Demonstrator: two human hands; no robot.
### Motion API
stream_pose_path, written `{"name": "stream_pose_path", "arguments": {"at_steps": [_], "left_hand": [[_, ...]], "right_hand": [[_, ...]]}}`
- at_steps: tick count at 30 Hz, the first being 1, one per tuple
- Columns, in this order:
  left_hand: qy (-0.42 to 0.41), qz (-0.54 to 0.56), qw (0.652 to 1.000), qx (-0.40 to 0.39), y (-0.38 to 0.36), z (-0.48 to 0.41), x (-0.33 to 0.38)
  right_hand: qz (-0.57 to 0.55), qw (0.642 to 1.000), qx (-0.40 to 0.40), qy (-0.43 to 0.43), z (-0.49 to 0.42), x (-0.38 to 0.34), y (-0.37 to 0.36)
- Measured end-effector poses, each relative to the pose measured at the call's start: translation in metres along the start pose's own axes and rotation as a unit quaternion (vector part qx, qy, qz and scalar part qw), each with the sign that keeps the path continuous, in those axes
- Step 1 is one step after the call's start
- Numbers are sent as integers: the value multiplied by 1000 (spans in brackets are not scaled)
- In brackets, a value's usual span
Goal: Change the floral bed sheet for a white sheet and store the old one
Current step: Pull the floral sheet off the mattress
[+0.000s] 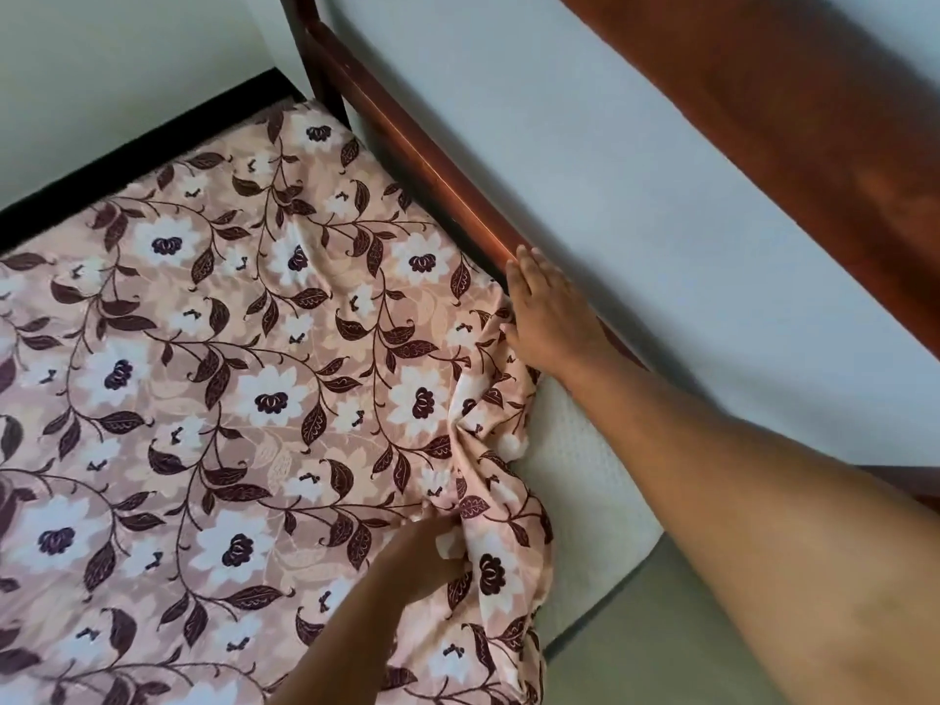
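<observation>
Right hand is laid flat against the rail, fingers straight and pressed together, with the fingertips touching the wood and the heel of the hand resting on the edge of the sheet; the thumb is hidden at the cloth's edge, so it cannot be told whether any fabric is pinched there. Left hand, well away from the rail and blurred, is seen curled into a bunched fold of the sheet, and a grip on the cloth is judged likely. The floral sheet is spread over most of the bed, lying fairly smooth away from the rail and gathered into ridges between the two hands. At the near end of the rail one corner is seen loosened and turned back, so that a strip of white mattress is bared just beside the wood. Farther along the rail the sheet is seen running right up to the wood, apparently tucked in. The task is therefore judged to be at its beginning: one corner has been freed, and the stripping of the remainder is in hand. The far corners remain to be released, the floral sheet to be taken off, folded and stored, and the white sheet to be spread and tucked. No white sheet is visible, and no storage place can be made out.
</observation>
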State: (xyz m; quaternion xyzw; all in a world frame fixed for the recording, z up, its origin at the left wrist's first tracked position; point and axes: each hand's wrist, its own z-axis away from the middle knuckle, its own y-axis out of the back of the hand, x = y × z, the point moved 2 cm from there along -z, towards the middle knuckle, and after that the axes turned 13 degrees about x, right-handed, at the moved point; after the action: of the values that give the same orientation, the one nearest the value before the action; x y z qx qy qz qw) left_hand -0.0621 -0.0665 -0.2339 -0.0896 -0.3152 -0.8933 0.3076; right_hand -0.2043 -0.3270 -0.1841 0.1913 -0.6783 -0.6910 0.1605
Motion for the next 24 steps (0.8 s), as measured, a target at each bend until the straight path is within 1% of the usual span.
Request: {"name": "stream_pose_path", "arguments": {"at_steps": [4,7,10,12,14,16,18,19,22,24], "left_hand": [[-2,-6,1000,-9,4,0,2],[-6,-35,999,-22,8,-4,9],[-10,-33,998,-43,9,-8,18],[-26,-37,998,-39,14,-13,22],[-57,-71,995,-40,27,-22,24],[-56,-79,995,-29,48,-38,26],[-33,-57,997,36,76,-59,29],[-23,-39,995,87,93,-70,33],[-38,28,971,236,147,-112,49],[-47,33,952,299,185,-142,58]], "right_hand": [[9,999,-23,36,-51,1,-2],[21,997,-30,61,-90,-2,-3],[31,996,-21,79,-121,0,-5],[31,995,-11,91,-132,2,-11],[34,995,5,98,-135,1,-18],[25,996,12,91,-137,0,-24],[13,996,15,81,-139,0,-25],[11,997,17,78,-139,1,-25],[8,997,24,75,-142,1,-27],[9,997,24,74,-143,2,-30]]}}
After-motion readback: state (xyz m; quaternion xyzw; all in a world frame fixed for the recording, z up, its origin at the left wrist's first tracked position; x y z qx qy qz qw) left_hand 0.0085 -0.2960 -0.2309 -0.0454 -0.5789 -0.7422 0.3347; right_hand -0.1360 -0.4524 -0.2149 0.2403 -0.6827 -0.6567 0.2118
